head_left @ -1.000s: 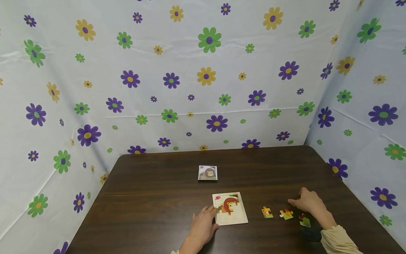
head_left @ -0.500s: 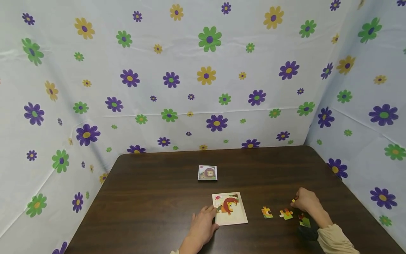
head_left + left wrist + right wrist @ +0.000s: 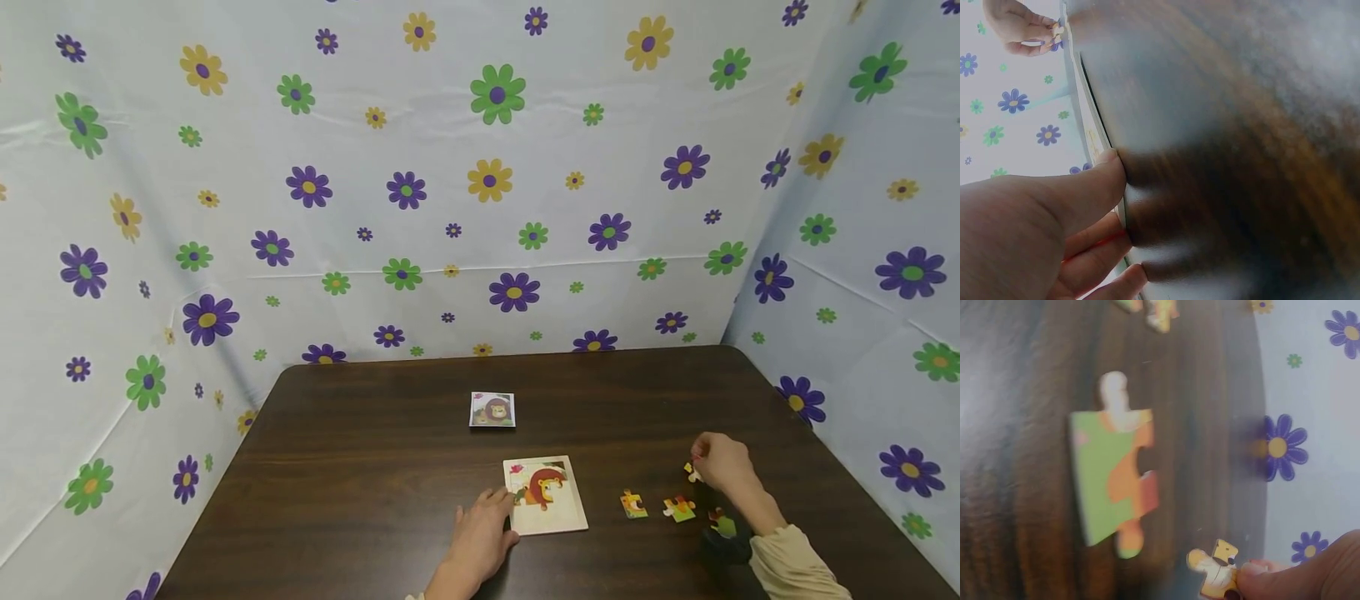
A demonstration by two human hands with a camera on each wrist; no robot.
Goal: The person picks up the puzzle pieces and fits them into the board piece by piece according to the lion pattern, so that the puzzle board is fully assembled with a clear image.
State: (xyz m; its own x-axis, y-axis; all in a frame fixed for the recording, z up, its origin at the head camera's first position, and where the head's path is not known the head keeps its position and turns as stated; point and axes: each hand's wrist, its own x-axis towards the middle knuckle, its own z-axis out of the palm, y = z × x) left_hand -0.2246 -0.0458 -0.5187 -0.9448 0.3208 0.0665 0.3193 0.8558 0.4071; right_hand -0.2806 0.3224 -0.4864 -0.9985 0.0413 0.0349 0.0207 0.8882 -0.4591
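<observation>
In the head view, a square wooden puzzle board (image 3: 558, 518) with part of a lion picture fitted in its upper area lies on the table. My left hand (image 3: 480, 533) rests along its left edge, and in the left wrist view the thumb and fingertips touch that edge. To the right, my right hand (image 3: 726, 463) pinches a jigsaw piece (image 3: 1215, 573) between thumb and finger; it is yellow and cream with dark marks. In front of this hand lie three loose pieces: an orange-yellow one (image 3: 633, 503), a green-and-orange one (image 3: 679, 509) and a mostly green one (image 3: 723, 523).
Behind the board lies a small lion picture card (image 3: 492, 409). The dark wooden table (image 3: 360, 450) is bordered by a white flowered cloth (image 3: 450, 150) at the back and sides. A dark object (image 3: 727, 546) sits under the right wrist, partly overlapping the green piece.
My right hand has closed on the jigsaw piece, which now shows below its fingertips. The left hand and the board have stayed in place.
</observation>
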